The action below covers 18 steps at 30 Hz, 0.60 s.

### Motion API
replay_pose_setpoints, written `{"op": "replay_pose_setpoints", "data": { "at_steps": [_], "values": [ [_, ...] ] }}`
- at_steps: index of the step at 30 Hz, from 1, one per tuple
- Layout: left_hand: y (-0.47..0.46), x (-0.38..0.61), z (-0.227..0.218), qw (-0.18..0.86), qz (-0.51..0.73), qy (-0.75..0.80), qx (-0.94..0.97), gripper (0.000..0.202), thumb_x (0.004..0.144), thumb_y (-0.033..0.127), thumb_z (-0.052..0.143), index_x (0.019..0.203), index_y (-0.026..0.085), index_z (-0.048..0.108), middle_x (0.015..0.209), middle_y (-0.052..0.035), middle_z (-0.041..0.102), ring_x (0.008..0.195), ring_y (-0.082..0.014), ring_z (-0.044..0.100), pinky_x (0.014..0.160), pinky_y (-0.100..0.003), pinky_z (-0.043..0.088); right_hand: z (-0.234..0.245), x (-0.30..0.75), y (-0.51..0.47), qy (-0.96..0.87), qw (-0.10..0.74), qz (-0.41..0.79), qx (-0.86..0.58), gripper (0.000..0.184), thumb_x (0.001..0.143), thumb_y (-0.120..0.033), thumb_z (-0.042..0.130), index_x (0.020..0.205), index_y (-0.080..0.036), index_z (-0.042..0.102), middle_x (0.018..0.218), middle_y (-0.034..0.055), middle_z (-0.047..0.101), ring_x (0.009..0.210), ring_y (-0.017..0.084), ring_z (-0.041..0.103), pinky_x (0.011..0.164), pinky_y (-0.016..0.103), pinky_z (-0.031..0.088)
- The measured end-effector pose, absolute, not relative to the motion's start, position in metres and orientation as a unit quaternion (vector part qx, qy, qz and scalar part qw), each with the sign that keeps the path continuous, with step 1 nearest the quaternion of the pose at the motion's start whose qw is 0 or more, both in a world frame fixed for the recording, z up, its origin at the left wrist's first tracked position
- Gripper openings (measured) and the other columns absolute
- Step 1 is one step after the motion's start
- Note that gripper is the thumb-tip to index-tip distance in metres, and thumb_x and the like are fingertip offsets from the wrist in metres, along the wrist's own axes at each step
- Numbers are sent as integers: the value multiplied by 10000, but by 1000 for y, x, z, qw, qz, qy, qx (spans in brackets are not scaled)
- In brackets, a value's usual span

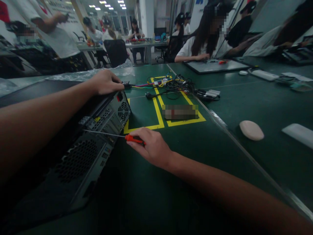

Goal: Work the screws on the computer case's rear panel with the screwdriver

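Note:
A dark desktop computer case [97, 137] lies on its side on the green table [176, 182], its rear panel with a fan grille [123, 111] facing right. My left hand [106, 81] rests closed over the case's top far corner, fingers curled on the edge. My right hand [151, 147] grips a red-handled screwdriver [133, 139]. Its thin shaft points left and the tip touches the case's rear panel.
A tangle of coloured cables [171, 83] lies beyond yellow tape squares [158, 117]. A pale oval object [251, 130] and white items sit to the right. Clear plastic wrap [80, 75] lies behind the case. Other people work at tables at the back and right.

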<state>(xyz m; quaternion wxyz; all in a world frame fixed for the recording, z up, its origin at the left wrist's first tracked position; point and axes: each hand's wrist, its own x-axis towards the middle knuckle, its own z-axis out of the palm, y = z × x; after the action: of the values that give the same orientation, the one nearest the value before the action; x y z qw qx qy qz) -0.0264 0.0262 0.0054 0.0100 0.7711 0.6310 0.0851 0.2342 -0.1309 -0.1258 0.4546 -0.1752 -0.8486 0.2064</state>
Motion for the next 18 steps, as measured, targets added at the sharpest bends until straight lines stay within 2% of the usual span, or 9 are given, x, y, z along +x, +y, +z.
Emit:
{"op": "replay_pose_setpoints", "data": {
  "at_steps": [5,8,10,14,16,18],
  "values": [
    [9,-25,9,-41,94,635,766,615,859,584,496,1182,181,829,1106,-114,809,1012,-300,692,938,-404,509,-133,230,-132,-839,471,196,-192,208,1078,-366,619,1154,-177,658,1096,79,763,965,178,729,886,325,583],
    [-2,-31,8,17,72,617,783,728,849,618,509,1415,209,712,1355,-105,736,1194,-343,660,1054,-450,480,-137,228,-134,-833,482,188,-195,251,1082,-396,615,1168,-168,677,1080,80,768,946,174,726,869,315,583],
    [-7,-35,6,47,99,599,793,803,861,629,478,1505,174,631,1493,-123,652,1330,-358,596,1150,-454,421,-138,227,-135,-831,479,198,-201,280,1087,-420,602,1177,-169,688,1072,78,769,948,170,724,870,311,584],
    [-12,-34,4,12,78,628,774,762,905,601,401,1504,195,639,1493,-97,655,1342,-357,592,1166,-445,404,-139,226,-138,-830,470,216,-209,317,1091,-443,579,1211,-170,683,1082,86,772,968,180,731,892,333,596],
    [-13,-31,4,11,78,625,777,761,921,576,380,1512,166,632,1508,-119,642,1340,-358,590,1169,-445,400,-140,225,-140,-825,480,214,-208,324,1076,-425,602,1253,-159,658,1116,100,767,985,188,736,887,339,605],
    [-14,-29,5,10,84,625,776,742,925,548,382,1510,169,635,1488,-105,657,1320,-344,600,1166,-433,404,-140,225,-142,-819,492,216,-203,317,1058,-385,626,1274,-155,633,1136,105,760,998,191,738,880,338,610]
  ]
}}
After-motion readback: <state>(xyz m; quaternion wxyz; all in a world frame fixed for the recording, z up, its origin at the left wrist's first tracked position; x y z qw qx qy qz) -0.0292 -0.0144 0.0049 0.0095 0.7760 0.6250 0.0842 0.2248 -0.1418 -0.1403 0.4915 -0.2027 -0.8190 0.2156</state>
